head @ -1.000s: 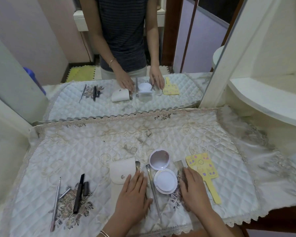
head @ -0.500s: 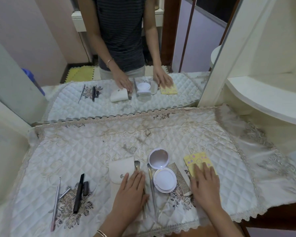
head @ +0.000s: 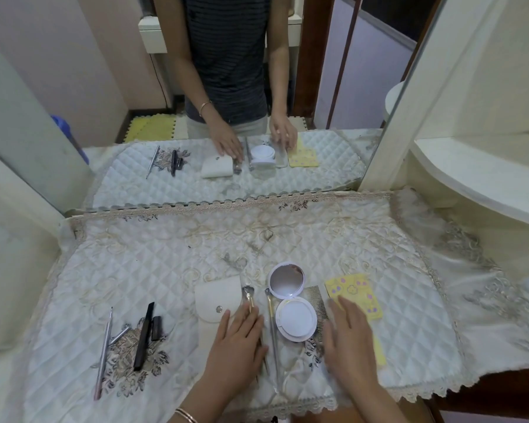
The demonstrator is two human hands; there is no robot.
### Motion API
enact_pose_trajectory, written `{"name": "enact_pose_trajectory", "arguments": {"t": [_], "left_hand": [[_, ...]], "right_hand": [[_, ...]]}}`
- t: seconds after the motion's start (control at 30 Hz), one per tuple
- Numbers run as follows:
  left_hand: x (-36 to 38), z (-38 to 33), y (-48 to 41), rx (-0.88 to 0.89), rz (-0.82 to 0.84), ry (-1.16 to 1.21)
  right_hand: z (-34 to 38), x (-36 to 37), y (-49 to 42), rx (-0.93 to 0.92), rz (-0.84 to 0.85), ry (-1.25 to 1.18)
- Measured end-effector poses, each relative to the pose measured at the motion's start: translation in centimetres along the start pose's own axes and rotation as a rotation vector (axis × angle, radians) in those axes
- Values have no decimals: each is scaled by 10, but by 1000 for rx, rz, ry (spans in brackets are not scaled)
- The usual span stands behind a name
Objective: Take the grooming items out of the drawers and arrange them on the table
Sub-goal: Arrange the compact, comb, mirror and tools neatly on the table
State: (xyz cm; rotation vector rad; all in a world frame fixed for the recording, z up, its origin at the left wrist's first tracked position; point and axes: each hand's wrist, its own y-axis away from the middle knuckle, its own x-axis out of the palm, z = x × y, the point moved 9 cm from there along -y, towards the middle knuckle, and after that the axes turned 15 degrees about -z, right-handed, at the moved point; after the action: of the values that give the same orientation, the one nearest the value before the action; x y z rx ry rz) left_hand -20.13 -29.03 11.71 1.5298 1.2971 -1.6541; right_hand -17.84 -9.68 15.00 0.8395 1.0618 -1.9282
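Observation:
Grooming items lie in a row on the quilted table cloth (head: 287, 239). A white snap pouch (head: 216, 299) sits left of two makeup brushes (head: 248, 296) (head: 271, 319). An open round compact mirror (head: 290, 303) lies beside a comb (head: 316, 303) and a yellow hand mirror (head: 356, 297). My left hand (head: 237, 346) rests flat over the pouch's lower part and a brush handle, fingers spread. My right hand (head: 347, 340) lies flat over the comb's lower end and the yellow mirror's handle. Neither hand grips anything.
At the left lie a silver pencil (head: 104, 349), a small metal tool (head: 119, 332), a black stick (head: 144, 335) and a short dark tube (head: 156, 328). A wall mirror (head: 257, 87) behind the table reflects everything. A white corner shelf (head: 477, 178) stands at the right.
My right hand slid from the comb to the yellow hand mirror and then back left toward the comb. The yellow mirror now lies straighter. My left hand stayed in place.

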Motion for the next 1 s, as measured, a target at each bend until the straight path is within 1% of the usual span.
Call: {"name": "enact_pose_trajectory", "arguments": {"t": [0.1, 0.17, 0.2, 0.33, 0.47, 0.57, 0.63, 0.7, 0.87, 1.0], "left_hand": [[-6, 3, 7, -23, -54, 36], [-12, 10, 11, -56, -66, 31], [-15, 14, 13, -58, -66, 22], [-17, 26, 23, -22, -10, -20], [-13, 19, 26, 10, -13, -13], [-12, 17, 24, 14, -44, 4], [-11, 19, 24, 12, -58, 11], [-8, 20, 25, 30, -64, 21], [-3, 19, 24, 46, -73, 37], [1, 20, 27, 50, -43, 43]], "right_hand": [[62, 7, 30, -260, -14, -201], [87, 20, 49, -362, 29, -219], [93, 27, 54, -379, 62, -193], [104, 46, 56, -325, 194, -116], [107, 54, 46, -257, 264, 14], [96, 67, 47, -53, 415, 28], [92, 69, 50, 35, 429, -3], [91, 62, 52, 82, 411, -33], [88, 53, 56, 117, 423, 18], [89, 56, 64, 114, 432, 69]]}}
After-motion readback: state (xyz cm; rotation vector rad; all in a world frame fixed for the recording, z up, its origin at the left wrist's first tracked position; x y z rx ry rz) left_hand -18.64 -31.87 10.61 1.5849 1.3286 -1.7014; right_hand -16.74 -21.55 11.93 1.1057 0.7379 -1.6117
